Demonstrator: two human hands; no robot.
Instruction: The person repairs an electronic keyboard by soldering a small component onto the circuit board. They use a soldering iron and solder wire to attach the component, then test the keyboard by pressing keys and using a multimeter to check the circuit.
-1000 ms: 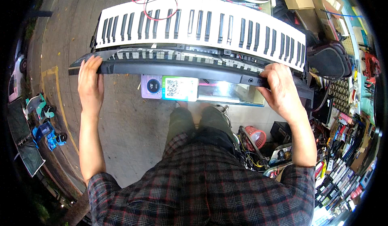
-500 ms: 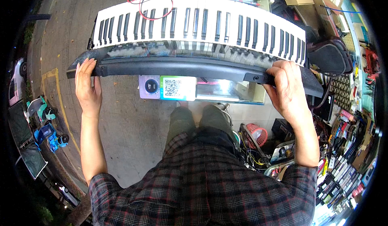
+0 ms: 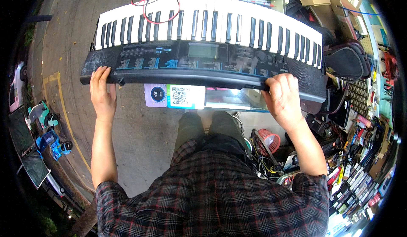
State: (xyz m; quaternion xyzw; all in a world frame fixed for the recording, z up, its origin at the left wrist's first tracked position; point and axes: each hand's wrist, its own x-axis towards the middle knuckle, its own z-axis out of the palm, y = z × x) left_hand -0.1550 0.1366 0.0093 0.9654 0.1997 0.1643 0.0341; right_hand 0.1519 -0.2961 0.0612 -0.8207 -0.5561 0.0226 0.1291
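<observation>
Black electronic keyboard (image 3: pixel 207 46) sits across the top of the view, white and black keys on the far side, dark control panel with a small display and blue markings on the near side. It is held level in front of the person, above a concrete floor (image 3: pixel 144 131). Its near edge runs from upper left to right, slightly lower on the right.

Left hand (image 3: pixel 103 94) grips the near-left corner of the keyboard, fingers up against the underside and edge, palm below. Right hand (image 3: pixel 282 100) grasps the near edge toward the right end, fingers curled over the top of the panel edge. Both hands closed on the keyboard, well apart from each other.

A red wire (image 3: pixel 154 2) loops over the keys near the left-centre, running off toward the top. Just below the keyboard's near edge a small table or box front carries a purple card (image 3: pixel 155 95) and a white-green card with a square code (image 3: pixel 184 96), beside a shiny clear box (image 3: pixel 237 99).

Person wears a dark plaid shirt (image 3: pixel 212 190) and olive trousers (image 3: pixel 210 124). Right of the legs: a small red basket (image 3: pixel 268 140) and tangled cables. Far right: a black bag (image 3: pixel 345 61) and rows of cassettes and small goods (image 3: pixel 356 182). Left edge: blue and teal toy vehicles (image 3: pixel 48 139) on the ground.
</observation>
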